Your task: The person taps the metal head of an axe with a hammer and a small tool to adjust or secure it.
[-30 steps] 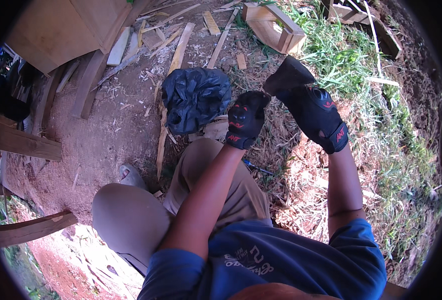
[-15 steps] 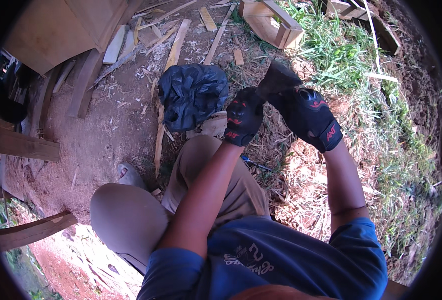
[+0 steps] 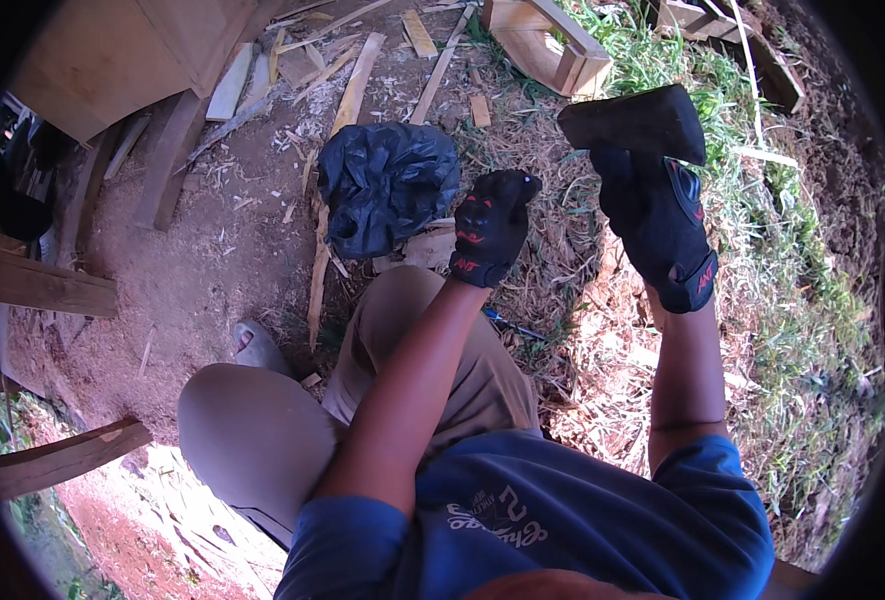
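Over straw-littered ground (image 3: pixel 602 330), the gloved right hand (image 3: pixel 659 225) is closed around an axe (image 3: pixel 642 122) directly below its dark head; the gloved left hand (image 3: pixel 490 222), near a black plastic bag (image 3: pixel 387 190), is curled, any contents indeterminable.

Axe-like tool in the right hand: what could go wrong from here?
The axe-like tool, gripped in the right hand, is near the closed left hand; a stray swing might strike it. A bent knee shows just below that hand in the view, so a slip might reach it too.
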A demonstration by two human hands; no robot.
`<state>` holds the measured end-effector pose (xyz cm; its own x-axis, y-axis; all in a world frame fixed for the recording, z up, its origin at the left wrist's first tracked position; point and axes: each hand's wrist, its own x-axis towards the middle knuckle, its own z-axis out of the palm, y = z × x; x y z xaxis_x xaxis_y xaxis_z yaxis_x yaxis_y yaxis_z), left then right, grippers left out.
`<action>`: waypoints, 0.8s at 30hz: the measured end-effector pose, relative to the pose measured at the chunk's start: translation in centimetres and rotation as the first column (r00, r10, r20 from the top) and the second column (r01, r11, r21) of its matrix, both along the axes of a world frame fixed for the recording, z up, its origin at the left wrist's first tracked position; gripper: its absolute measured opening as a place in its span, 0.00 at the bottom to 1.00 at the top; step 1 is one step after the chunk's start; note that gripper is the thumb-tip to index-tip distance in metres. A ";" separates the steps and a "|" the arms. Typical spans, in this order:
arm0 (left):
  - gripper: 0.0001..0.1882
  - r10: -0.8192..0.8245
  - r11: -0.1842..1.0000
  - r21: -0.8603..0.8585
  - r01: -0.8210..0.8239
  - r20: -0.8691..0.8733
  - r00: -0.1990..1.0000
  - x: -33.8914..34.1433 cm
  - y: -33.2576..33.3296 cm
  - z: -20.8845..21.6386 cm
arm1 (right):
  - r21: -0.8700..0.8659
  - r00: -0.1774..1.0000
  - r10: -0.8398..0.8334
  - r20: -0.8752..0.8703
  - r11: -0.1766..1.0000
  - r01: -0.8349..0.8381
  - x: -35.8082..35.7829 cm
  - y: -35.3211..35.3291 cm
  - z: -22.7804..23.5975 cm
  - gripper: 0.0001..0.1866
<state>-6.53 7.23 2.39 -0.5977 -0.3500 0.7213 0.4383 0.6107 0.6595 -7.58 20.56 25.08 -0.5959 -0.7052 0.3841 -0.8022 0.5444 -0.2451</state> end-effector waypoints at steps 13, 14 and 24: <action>0.18 0.041 0.998 0.037 -0.043 0.057 0.998 0.1 0.3 -0.9 | 0.347 0.987 0.136 -0.090 0.933 -0.097 -1.3 1.7 -3.9 0.12; 0.18 0.067 0.996 0.059 -0.070 0.057 0.996 -0.3 -0.1 -1.1 | 0.309 0.985 0.142 -0.101 0.945 -0.104 -1.5 1.5 -3.2 0.12; 0.16 0.032 0.999 -0.027 -0.031 0.046 0.998 -0.1 -0.4 -0.6 | 0.282 0.953 0.212 -0.218 0.948 -0.147 -3.9 3.0 -5.8 0.14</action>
